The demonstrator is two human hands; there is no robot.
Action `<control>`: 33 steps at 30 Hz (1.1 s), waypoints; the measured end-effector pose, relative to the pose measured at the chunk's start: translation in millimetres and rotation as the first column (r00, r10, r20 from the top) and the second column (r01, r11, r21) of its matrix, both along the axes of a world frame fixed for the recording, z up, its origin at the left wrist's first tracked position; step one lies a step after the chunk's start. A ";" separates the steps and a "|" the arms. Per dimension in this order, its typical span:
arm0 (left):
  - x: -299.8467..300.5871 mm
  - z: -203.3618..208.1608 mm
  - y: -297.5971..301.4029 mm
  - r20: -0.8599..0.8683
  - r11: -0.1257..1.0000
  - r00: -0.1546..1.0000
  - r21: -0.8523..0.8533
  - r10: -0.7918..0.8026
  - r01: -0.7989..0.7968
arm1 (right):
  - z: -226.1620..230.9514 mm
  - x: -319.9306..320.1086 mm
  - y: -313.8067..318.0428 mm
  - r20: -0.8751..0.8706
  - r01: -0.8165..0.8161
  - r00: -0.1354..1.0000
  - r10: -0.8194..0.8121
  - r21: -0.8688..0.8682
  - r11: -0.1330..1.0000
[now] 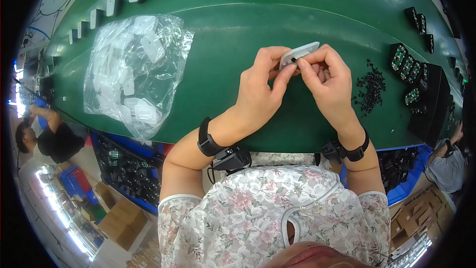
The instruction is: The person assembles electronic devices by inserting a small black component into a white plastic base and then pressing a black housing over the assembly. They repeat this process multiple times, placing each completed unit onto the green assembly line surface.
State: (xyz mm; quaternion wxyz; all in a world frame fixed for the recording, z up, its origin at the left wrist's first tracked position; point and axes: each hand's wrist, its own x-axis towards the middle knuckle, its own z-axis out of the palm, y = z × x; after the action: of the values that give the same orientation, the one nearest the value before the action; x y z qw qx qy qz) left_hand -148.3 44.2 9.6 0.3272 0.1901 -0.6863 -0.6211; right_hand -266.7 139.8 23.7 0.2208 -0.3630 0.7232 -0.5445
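Risk of a dropped part: left hand [260,87] pinches a white plastic housing [299,53] above the green worktop [218,34], while right hand [325,77] presses a small black piece [294,59] into it by fingertip. A slip could send the piece among the loose black parts [371,87].

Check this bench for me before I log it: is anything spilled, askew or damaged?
Nothing looks damaged. Small black parts lie in a loose scattered heap on the green table, right of the right hand; it looks like a working pile, not a spill.
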 end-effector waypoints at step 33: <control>8.2 3.8 -82.1 0.212 0.967 0.977 0.241 0.027 -0.079 | 21.6 -60.6 -101.9 -0.186 -0.236 0.958 0.219 -0.073 0.969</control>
State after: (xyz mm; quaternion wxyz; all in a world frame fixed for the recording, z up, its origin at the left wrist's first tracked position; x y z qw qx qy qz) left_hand -140.1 -37.8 13.4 0.2443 0.3114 -0.6283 -0.6698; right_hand -327.3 37.9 45.3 0.1997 -0.5005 0.6668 -0.5147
